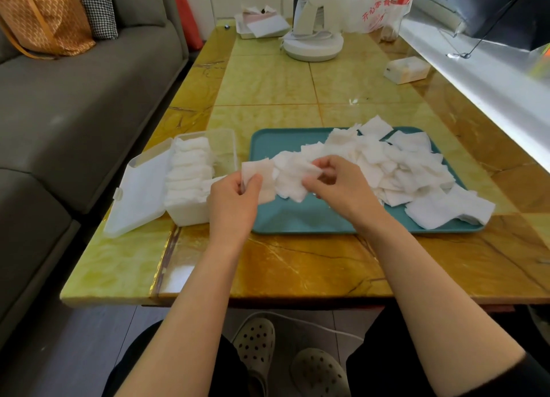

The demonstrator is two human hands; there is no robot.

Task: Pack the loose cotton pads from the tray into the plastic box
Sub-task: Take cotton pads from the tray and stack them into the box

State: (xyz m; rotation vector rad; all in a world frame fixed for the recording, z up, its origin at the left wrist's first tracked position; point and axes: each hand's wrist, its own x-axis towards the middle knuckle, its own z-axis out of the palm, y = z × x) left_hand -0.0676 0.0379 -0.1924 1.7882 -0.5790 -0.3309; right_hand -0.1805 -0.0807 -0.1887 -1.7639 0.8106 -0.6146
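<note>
The soft, featherlight square white cotton pads [401, 170] lie heaped on the teal plastic tray [297, 218] beside the part-filled clear plastic box [193, 212], left hand [235, 200] pinching some, right hand [336, 185] pinching one by its edge, where they probably crumple least.

The counter [297, 265] is yellow and brown and shiny like stone. A grey sofa [89, 105] stands just beside it on the left. An orange bag [44, 22] and a black-and-white checked pillow [99, 10] sit on the sofa. At the far end of the counter stands a white fan [312, 44], next to a white plastic bag [378, 7] with red writing. A small white box [406, 69] lies near the window ledge [476, 78]. A black umbrella [506, 10] is up by the ledge.
</note>
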